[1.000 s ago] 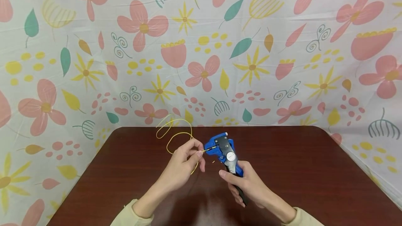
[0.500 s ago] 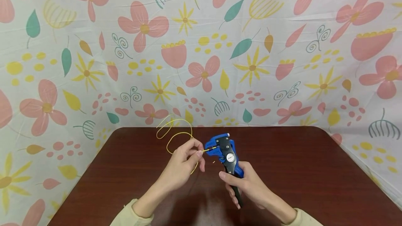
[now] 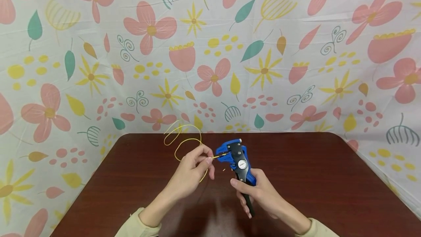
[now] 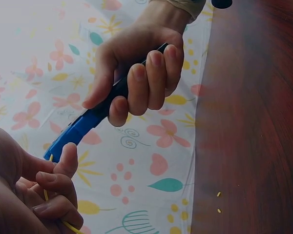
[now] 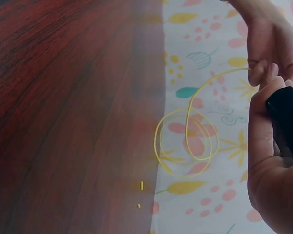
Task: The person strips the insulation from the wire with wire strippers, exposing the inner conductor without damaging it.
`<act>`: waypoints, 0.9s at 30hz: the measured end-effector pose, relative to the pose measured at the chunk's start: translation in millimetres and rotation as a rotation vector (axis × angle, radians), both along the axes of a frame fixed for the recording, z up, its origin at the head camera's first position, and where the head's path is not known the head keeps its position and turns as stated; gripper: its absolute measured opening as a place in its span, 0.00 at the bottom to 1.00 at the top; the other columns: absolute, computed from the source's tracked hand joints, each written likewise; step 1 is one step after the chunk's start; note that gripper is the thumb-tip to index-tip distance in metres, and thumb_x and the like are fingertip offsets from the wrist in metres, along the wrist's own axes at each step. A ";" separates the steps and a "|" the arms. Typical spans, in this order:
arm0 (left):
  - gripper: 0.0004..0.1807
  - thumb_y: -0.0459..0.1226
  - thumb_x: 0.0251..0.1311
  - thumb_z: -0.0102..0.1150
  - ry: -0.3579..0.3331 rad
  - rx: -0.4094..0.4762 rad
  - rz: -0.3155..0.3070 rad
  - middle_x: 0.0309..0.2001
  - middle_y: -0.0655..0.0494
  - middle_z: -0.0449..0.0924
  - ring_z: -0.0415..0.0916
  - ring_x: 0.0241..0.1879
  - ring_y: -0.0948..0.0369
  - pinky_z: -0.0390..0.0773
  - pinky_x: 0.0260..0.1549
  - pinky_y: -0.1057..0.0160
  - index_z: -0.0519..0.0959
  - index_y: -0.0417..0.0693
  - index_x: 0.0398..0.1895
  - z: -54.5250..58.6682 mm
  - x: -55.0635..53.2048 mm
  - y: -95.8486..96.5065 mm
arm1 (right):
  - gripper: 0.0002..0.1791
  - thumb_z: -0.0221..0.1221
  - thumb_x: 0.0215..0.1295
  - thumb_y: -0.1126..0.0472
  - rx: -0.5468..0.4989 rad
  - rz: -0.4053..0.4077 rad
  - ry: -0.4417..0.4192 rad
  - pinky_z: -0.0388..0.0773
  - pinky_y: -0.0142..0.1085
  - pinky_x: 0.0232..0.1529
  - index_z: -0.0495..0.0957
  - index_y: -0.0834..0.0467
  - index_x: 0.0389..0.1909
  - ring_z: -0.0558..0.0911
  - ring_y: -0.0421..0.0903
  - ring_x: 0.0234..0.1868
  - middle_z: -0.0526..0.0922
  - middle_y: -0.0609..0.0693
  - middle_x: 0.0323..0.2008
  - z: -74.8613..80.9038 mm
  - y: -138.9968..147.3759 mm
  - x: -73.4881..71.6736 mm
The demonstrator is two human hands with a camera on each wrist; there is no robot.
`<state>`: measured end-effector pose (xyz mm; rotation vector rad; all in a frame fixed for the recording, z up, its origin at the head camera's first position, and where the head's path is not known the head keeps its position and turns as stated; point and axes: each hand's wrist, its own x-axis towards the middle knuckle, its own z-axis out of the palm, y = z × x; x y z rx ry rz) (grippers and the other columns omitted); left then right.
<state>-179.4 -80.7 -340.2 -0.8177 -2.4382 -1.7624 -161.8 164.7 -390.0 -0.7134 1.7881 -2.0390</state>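
In the head view, my left hand [image 3: 188, 173] pinches a thin yellow wire [image 3: 215, 156] between thumb and fingertips. My right hand [image 3: 263, 193] grips the handles of a blue and black wire stripper [image 3: 242, 164] with a round white disc on its side. The wire's end runs into the opening at the stripper's head. From behind the left hand, the rest of the wire curls in loose loops, which the right wrist view shows as a yellow coil [image 5: 187, 126]. Curled fingers wrap the black handle in the left wrist view; the wire's tip is hidden inside the tool.
Short yellow offcuts [image 5: 141, 185] lie on the dark red-brown table [image 3: 148, 193], beneath the tool. A white cloth with a flower print [image 3: 210, 46] hangs behind the table and along its sides.
The wire stripper has shifted slightly right and tilted, its side plate turning from shiny to dark. Its black handle has moved a little left. My left hand has stayed nearly still.
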 end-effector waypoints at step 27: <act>0.02 0.33 0.80 0.51 -0.017 0.011 -0.002 0.23 0.50 0.83 0.60 0.16 0.61 0.58 0.18 0.65 0.74 0.45 0.46 -2.9 -0.9 0.1 | 0.16 0.53 0.83 0.60 0.004 -0.004 -0.025 0.73 0.37 0.11 0.67 0.73 0.47 0.73 0.42 0.10 0.73 0.49 0.16 2.0 -1.1 2.2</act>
